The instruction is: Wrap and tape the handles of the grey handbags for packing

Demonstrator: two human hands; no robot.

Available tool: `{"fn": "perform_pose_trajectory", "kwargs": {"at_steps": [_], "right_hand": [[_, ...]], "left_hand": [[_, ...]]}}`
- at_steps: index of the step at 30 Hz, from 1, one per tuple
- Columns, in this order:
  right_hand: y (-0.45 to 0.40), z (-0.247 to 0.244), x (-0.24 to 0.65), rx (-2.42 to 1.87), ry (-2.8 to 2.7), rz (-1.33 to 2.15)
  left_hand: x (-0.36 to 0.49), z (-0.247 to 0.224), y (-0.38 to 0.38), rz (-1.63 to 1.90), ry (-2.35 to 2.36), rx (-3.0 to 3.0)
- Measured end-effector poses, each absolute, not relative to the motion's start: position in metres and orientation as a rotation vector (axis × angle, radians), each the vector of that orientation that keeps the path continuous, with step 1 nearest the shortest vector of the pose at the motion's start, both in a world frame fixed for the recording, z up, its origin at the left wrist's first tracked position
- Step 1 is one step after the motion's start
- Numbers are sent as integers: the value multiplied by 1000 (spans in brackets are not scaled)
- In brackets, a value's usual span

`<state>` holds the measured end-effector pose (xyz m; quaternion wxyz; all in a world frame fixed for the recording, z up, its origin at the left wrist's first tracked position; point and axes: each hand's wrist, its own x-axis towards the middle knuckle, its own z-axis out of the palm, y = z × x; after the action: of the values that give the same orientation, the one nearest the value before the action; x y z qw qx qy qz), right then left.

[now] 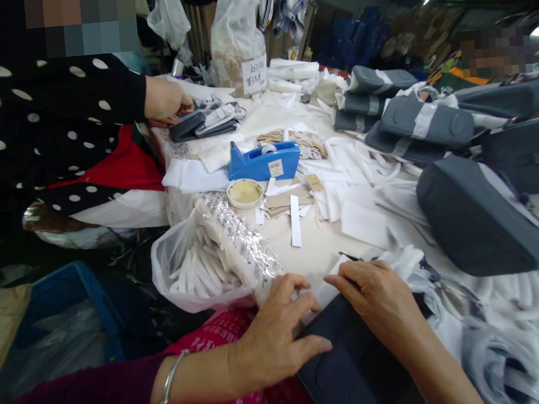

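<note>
A dark grey-blue bag point(354, 364) lies at the table's near edge, below both hands. My left hand point(281, 333), with a silver bangle at the wrist, rests at the bag's left side, its thumb over the bag and its fingers curved near the top edge. My right hand point(376, 293) lies over the bag's top edge, fingers bent and pressed together beside a piece of white sheet point(329, 289). What the right fingertips hold, if anything, is hidden. Farther up stand a blue tape dispenser point(265, 163) and a round tin point(245, 193) of yellowish stuff.
Finished-looking grey bags point(481, 215) are piled at the right among white wrapping. A clear plastic bag of white strips point(200, 271) hangs at the table's left edge. At the upper left, a person's hands point(166, 101) touch other grey items. A blue crate point(78, 307) stands lower left.
</note>
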<state>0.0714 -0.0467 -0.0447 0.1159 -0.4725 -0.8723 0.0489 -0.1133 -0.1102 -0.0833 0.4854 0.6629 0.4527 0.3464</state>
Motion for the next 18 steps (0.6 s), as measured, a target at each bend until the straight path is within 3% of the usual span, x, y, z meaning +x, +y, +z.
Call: {"fn": "perform_pose_trajectory", "kwargs": {"at_steps": [12,18], "right_hand": [[-45,-44,68,-1420,-2575,148],[-47,-59,68,-1391,-2520,-45]], "left_hand": [[-89,-88,-97,790,826,1430],[-85,-90,-80,738,854,1437]]}}
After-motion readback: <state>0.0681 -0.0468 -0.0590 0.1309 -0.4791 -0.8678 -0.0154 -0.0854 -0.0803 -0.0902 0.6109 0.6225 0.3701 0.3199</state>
